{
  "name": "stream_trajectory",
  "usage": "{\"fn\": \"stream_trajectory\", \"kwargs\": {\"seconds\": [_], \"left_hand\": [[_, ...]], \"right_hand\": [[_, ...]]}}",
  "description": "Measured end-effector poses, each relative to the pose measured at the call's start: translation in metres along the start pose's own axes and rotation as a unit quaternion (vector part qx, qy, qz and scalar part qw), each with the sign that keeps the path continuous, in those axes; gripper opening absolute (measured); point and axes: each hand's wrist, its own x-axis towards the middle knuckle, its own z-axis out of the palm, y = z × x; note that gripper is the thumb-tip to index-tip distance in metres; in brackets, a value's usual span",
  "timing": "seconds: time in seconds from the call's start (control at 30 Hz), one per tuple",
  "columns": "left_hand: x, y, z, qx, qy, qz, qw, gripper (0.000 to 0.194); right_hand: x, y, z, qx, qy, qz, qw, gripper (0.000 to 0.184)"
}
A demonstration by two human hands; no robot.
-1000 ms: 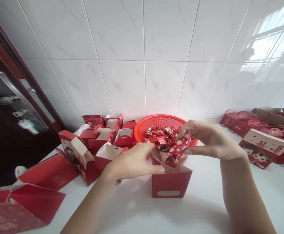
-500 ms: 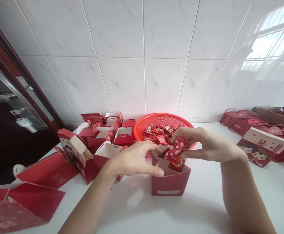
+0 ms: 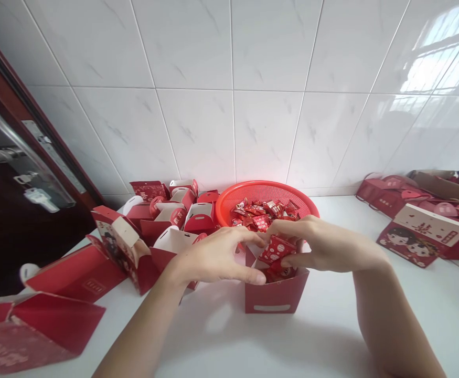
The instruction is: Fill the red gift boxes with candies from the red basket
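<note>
An open red gift box [image 3: 274, 297] stands on the white table in front of me, a white-edged slot low on its near side. My left hand [image 3: 223, 260] grips its left rim, thumb on the near edge and fingers over the far side. Inside the box's mouth, my right hand [image 3: 310, 247] pinches red wrapped candies [image 3: 278, 249], one of them white-dotted. More candies lie below in the box, partly hidden by my fingers. Just behind it sits a red plastic basket [image 3: 229, 197] with a heap of wrapped candies [image 3: 256, 210].
Several open red boxes [image 3: 170, 215] crowd the left, with larger ones [image 3: 75, 273] nearer me. On the right are a box with cartoon figures [image 3: 412, 244] and more red boxes [image 3: 382, 197] by the tiled wall [image 3: 268, 136]. A door handle with keys [image 3: 40, 198] is at far left.
My right hand has moved down and slightly left, bringing the candies lower into the box. My left hand has stayed on the box.
</note>
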Motion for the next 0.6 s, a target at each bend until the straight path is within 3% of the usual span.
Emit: {"fn": "stream_trajectory", "kwargs": {"seconds": [0.4, 0.6], "left_hand": [[0.0006, -0.0006, 0.0, 0.003, 0.006, 0.011, 1.0, 0.06], [-0.0022, 0.0063, -0.0013, 0.029, 0.007, -0.016, 0.999, 0.064]], "right_hand": [[0.0033, -0.0071, 0.001, 0.011, -0.011, 0.01, 1.0, 0.017], [0.0045, -0.0089, 0.0027, -0.004, -0.007, 0.003, 1.0, 0.017]]}}
